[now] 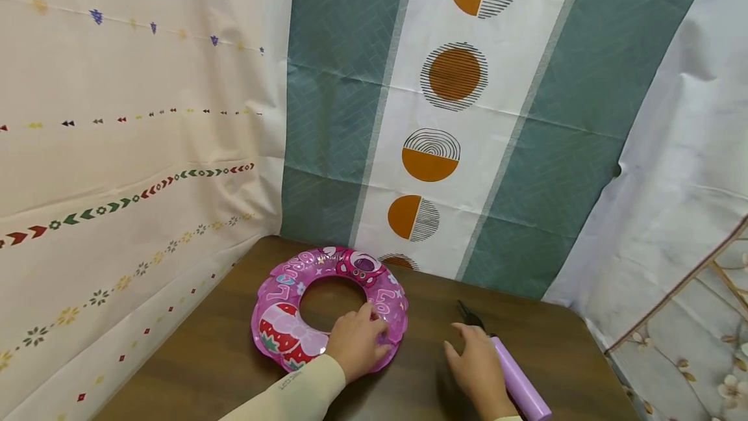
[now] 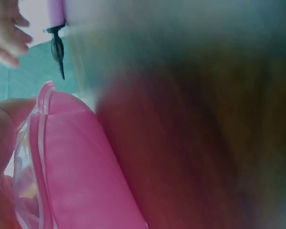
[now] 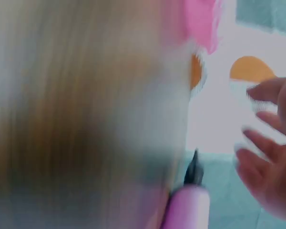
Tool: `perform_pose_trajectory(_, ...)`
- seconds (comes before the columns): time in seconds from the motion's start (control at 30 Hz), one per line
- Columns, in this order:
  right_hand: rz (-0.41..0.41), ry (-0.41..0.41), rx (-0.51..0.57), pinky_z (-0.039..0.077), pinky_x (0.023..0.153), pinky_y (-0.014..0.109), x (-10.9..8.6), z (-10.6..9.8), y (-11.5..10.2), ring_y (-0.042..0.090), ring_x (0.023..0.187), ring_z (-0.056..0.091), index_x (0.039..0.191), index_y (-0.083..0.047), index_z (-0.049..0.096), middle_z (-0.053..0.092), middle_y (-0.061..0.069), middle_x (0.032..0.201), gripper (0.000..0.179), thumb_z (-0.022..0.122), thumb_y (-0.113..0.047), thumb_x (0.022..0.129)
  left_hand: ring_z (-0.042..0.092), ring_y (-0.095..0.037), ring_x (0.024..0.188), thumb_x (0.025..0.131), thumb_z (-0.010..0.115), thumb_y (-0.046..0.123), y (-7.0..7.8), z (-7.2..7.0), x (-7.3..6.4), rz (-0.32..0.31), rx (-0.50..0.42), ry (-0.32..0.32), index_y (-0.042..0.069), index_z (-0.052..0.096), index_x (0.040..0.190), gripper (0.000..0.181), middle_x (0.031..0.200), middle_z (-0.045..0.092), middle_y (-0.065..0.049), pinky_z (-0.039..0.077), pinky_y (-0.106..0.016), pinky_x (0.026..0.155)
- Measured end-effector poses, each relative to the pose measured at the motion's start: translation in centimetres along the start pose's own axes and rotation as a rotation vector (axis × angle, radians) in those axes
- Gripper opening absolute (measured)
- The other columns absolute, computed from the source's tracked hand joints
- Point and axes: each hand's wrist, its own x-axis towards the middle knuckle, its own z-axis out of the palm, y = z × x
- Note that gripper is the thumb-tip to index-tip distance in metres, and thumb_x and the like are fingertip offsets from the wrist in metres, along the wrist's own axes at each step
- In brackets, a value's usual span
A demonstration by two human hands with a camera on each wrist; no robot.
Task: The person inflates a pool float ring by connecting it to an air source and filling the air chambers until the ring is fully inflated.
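Note:
A pink inflatable swim ring, printed with strawberries and a cartoon bear, lies on the table at centre left. My left hand holds its near right side, with fingers bent over the tube. In the left wrist view, the ring's pink wall and seam are close up, partly hiding the fingers through clear plastic. A purple hand pump with a black nozzle lies to the right. Just left of the pump is my right hand, fingers loosely spread and holding nothing. The right wrist view has the pump below these fingers.
The brown wooden table meets a green and white patterned curtain at its back edge. Cream patterned cloth hangs along the left, and white floral cloth along the right.

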Motion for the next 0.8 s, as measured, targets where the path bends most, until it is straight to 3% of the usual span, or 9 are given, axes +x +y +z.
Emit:
perform_pose_trajectory(0.13,-0.075,-0.205,0.311,0.057,0.077,0.027,-0.5,1.4,-2.5,0.007,0.09,0.069,0.124,-0.015,0.076,0.075,-0.003,0.101,0.031,0.081,-0.029,0.096,0.07,-0.023,0.093,0.091,0.08,0.056,-0.1,-0.6,0.2,0.0,-0.065,-0.034,0.033,0.078,0.112,0.031,0.118,0.067,-0.001,0.061,-0.045,0.088)
perform_pose_trajectory(0.27,-0.127,-0.358,0.477,0.056,0.076,0.021,-0.3,3.1,-4.1,0.006,0.09,0.069,0.128,-0.011,0.073,0.075,0.002,0.105,0.037,0.082,-0.026,0.095,0.074,-0.024,0.104,0.09,0.082,0.05,-0.8,-1.9,0.2,-0.048,-0.217,-0.094,0.027,0.073,0.122,0.04,0.134,0.066,-0.003,0.062,-0.047,0.097)
perform_pose_trajectory(0.4,-0.068,-0.373,0.548,0.057,0.073,0.022,-0.3,4.3,-4.9,0.011,0.089,0.069,0.125,-0.007,0.075,0.076,0.005,0.102,0.035,0.083,-0.022,0.094,0.073,-0.022,0.111,0.089,0.082,0.042,-1.6,-2.8,-0.4,-0.09,-0.322,-0.142,0.022,0.072,0.129,0.045,0.135,0.065,-0.002,0.06,-0.046,0.103)
perform_pose_trajectory(0.47,-0.029,-0.362,0.563,0.056,0.071,0.022,-0.5,4.7,-5.0,0.013,0.089,0.069,0.122,-0.006,0.076,0.076,0.005,0.099,0.032,0.083,-0.018,0.093,0.072,-0.021,0.114,0.09,0.081,0.041,-1.8,-2.7,-0.8,-0.081,-0.337,-0.147,0.022,0.074,0.128,0.042,0.132,0.066,0.0,0.059,-0.046,0.105)
perform_pose_trajectory(0.63,0.015,-0.318,0.532,0.055,0.069,0.022,-0.8,4.9,-4.7,0.014,0.084,0.068,0.111,-0.007,0.081,0.077,0.004,0.095,0.022,0.083,-0.017,0.092,0.071,-0.022,0.115,0.093,0.08,0.041,-1.5,-1.5,-1.2,-0.025,-0.327,-0.092,0.027,0.077,0.12,0.031,0.13,0.068,0.0,0.057,-0.048,0.106)
perform_pose_trajectory(0.8,0.051,-0.307,0.523,0.055,0.07,0.024,-0.8,4.8,-4.7,0.014,0.082,0.068,0.105,-0.01,0.082,0.079,0.003,0.095,0.018,0.082,-0.024,0.093,0.071,-0.027,0.12,0.092,0.081,0.046,-1.3,-1.1,-1.0,-0.053,-0.298,-0.099,0.033,0.076,0.121,0.032,0.135,0.069,-0.003,0.056,-0.055,0.105)
